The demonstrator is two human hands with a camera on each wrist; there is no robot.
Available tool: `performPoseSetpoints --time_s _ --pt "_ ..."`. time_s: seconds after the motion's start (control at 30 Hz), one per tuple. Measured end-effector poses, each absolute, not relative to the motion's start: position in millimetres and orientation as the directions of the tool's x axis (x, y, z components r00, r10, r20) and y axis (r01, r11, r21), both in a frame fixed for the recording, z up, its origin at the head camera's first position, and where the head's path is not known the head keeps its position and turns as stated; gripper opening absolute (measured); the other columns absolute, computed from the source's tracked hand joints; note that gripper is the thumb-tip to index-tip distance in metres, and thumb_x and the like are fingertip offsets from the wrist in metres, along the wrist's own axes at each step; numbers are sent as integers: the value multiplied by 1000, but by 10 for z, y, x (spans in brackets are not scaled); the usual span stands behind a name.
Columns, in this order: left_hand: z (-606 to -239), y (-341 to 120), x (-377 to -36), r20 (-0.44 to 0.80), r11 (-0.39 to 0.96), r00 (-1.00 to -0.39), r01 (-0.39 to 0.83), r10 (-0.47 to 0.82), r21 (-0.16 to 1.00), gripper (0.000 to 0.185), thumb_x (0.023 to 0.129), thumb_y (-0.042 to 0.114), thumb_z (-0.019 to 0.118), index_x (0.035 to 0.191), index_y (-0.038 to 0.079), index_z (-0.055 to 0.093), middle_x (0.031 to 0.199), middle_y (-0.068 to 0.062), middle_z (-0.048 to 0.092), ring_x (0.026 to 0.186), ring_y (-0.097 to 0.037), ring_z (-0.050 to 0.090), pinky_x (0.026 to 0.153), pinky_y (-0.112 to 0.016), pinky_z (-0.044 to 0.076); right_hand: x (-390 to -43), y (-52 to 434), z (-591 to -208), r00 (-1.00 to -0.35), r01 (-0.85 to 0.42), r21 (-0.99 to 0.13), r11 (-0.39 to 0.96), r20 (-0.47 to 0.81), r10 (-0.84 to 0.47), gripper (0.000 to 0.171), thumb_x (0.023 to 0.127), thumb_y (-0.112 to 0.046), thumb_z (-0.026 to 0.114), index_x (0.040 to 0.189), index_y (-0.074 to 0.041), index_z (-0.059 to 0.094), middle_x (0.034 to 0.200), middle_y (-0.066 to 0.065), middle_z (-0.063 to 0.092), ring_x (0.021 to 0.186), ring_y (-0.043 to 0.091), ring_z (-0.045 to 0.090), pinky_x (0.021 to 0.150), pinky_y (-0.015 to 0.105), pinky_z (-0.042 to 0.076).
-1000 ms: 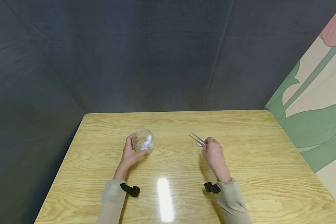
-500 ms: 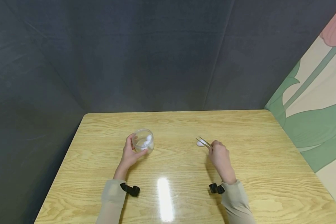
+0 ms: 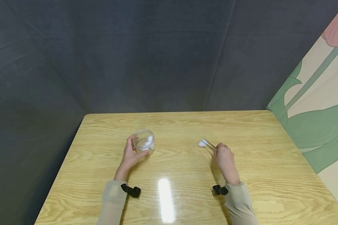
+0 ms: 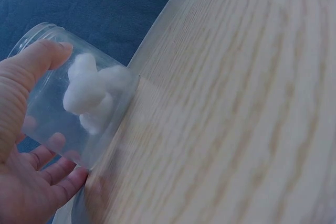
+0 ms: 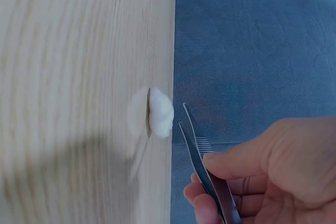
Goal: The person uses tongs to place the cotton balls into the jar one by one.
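In the head view, my left hand [image 3: 130,157] grips a clear plastic jar [image 4: 47,95] that stands on the table, left of its middle. Thumb and fingers lie on opposite sides of it. Several white cotton balls [image 4: 86,90] lie at the jar's bottom. My right hand [image 3: 224,160] pinches metal tweezers [image 5: 196,156] between thumb and fingers. Their tips are apart, with nothing between them. From the right wrist, white cotton [image 5: 161,113] is seen lying on the table, just beyond the tips; whether it is one ball or more, I cannot tell.
The wooden table [image 3: 174,125] has a bright glare spot [image 3: 166,200] near the front. Dark cloth [image 3: 146,56] hangs behind and to the left. Patterned fabric [image 3: 312,125] lies at the right. Black cameras [image 3: 133,191] sit on both wrists.
My right hand has drawn back to the right and toward me with the tweezers, uncovering more of the cotton. The left hand and the jar have stayed in place.
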State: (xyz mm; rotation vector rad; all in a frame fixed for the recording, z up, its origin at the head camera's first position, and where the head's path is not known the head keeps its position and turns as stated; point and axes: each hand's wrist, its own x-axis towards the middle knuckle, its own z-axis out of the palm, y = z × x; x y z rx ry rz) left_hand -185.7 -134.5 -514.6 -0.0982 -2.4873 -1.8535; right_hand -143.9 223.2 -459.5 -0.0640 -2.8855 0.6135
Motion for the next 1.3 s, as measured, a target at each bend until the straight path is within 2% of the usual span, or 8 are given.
performPoseSetpoints --time_s 0.27,0.47,0.63,0.9,1.1,1.3 --pt "-5115 -1352 -1847 42 277 -999 50 35 960 88 72 7 80 142 6 26 141 -20 35 130 -36 32 103 -53 30 -1429 2230 -4621 -988 25 -402 915 131 84 9 85 3 50 82 10 55 67 18 55 58 34 56 50 50 48" --pt "-4867 -1294 -1738 40 285 -998 51 45 957 85 74 0 76 141 -1 24 141 -28 33 130 -42 31 103 -56 29 -1426 2229 -4651 -992 50 -395 917 85 91 10 85 2 48 81 9 54 67 17 54 60 34 57 54 52 48" --pt "-4748 -1262 -1685 48 292 -998 59 47 955 83 75 0 74 141 -2 24 140 -29 33 129 -43 31 102 -55 30 -1427 2220 -4660 -993 50 -375 925 82 87 8 84 3 50 80 9 54 67 18 55 60 35 57 53 52 48" --pt "-5140 -1342 -1857 63 288 -998 70 31 955 87 72 11 80 142 7 27 140 -19 37 128 -35 35 100 -53 32 -1420 2187 -4666 -980 11 -342 939 182 78 7 82 6 53 76 8 56 62 17 55 55 36 57 50 50 48" --pt "-5115 -1340 -1853 51 289 -998 57 27 956 88 72 9 80 142 8 27 140 -19 37 128 -34 35 100 -52 32 -1414 2193 -4658 -969 -25 -332 943 238 58 7 81 5 59 76 8 56 62 17 56 52 34 56 48 47 48" --pt "-4937 -1303 -1780 32 277 -999 41 37 960 87 73 2 77 142 2 25 141 -26 33 129 -40 32 101 -54 30 -1410 2181 -4624 -960 -50 -361 931 275 55 6 81 6 58 77 9 57 63 18 57 52 33 56 48 46 48"
